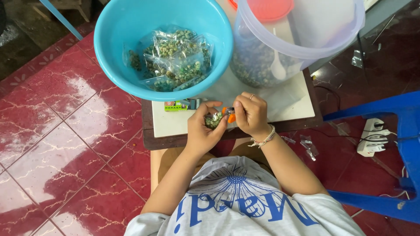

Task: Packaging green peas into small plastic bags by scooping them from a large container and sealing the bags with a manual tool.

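My left hand (202, 129) grips a small clear bag of green-grey beads or peas (213, 121) over the near edge of a small white table (288, 102). My right hand (251, 114), with a ring and a string bracelet, holds a small orange-handled tool (229, 115) against the top of that bag. The two hands touch each other around the bag.
A turquoise bowl (118, 30) holding several filled clear bags stands at the table's far left. A large clear bucket (302, 39) with loose peas, a white spoon and an orange lid stands far right. A small green packet (175, 106) lies by the bowl. A blue plastic chair (393, 113) and a white power strip (372, 137) are on the right, on red tiles.
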